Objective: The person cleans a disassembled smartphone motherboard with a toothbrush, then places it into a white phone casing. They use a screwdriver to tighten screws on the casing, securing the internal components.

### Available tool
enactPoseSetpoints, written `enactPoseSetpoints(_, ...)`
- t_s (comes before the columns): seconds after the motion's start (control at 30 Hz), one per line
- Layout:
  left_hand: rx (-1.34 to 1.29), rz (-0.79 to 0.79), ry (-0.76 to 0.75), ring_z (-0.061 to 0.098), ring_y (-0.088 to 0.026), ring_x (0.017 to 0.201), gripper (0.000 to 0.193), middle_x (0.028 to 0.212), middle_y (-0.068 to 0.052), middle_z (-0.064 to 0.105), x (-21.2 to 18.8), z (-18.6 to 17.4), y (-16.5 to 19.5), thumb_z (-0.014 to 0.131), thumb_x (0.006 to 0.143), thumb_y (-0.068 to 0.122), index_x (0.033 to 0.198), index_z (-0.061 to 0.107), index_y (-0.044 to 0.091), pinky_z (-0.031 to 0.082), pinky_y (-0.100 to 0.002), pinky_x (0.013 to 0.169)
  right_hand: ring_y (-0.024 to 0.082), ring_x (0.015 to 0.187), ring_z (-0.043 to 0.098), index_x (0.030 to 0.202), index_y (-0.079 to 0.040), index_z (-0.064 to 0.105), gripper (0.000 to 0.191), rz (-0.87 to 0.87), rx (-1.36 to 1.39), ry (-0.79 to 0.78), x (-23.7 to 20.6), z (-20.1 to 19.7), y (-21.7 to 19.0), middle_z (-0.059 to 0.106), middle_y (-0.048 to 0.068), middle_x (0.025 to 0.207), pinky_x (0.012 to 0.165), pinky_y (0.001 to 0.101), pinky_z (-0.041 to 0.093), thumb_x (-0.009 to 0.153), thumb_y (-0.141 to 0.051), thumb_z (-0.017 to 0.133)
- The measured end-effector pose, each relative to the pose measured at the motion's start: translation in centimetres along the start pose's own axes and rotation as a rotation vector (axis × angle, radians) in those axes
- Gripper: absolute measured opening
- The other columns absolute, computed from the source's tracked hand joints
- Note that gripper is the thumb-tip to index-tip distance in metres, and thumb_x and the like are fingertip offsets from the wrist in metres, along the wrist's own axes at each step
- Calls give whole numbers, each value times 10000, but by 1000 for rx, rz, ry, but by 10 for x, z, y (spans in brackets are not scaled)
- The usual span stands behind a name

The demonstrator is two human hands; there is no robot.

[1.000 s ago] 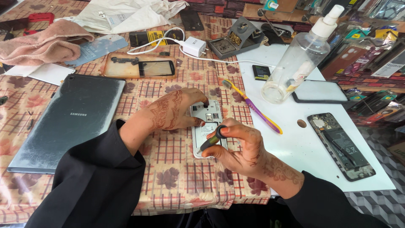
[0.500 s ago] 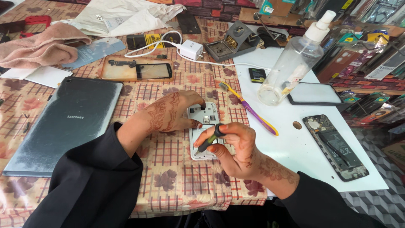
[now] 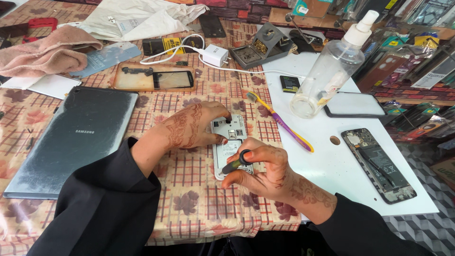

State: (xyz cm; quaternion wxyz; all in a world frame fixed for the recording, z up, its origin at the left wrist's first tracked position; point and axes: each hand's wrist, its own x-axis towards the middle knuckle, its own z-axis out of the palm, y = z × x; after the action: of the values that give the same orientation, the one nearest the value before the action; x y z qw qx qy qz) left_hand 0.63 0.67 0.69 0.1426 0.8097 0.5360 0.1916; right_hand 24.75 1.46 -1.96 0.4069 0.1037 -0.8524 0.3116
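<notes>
Two hands (image 3: 227, 151), opened phone (image 3: 228, 142) between, screwdriver (image 3: 238, 161)

Opened white phone (image 3: 230, 142) lying flat, black screwdriver (image 3: 235, 164) tilted over it
</notes>
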Motion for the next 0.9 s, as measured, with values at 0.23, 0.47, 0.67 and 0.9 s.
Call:
enactPoseSetpoints(0.23,16,60,22,605,-333,1190,598,1209,-142,666,0,-6,0,829,770,363,1231,635,37,471,-431,1005,212,1062,748,1445,-190,271,571,85,77,-31,-4,-4,-2,693,166,1190,881,319,634,1049,14,629)
enactPoseSetpoints(0.47,193,-55,249,687,-305,1038,298,1137,-115,706,-21,-49,-12,761,839,161,1120,723,68,524,-409,921,212,1089,722,1443,-155,286,694,22,-12,20,-8,-5,0,646,159,1203,948,357,616,962,-49,775)
enactPoseSetpoints(0.67,167,-265,-14,735,-253,930,237,989,-48,777,-26,-57,-15,700,806,130,1027,786,122,574,-389,822,245,1168,741,1467,-152,288,560,89,28,20,-12,-2,-1,672,175,1265,930,353,654,1063,64,611)
enactPoseSetpoints(0.9,255,-325,-70,717,-292,930,280,972,-89,758,-23,-49,-19,802,763,210,1037,773,163,558,-432,796,237,1056,754,1420,-149,320,650,-9,-53,51,-7,-4,1,674,179,1146,878,367,658,965,14,754)
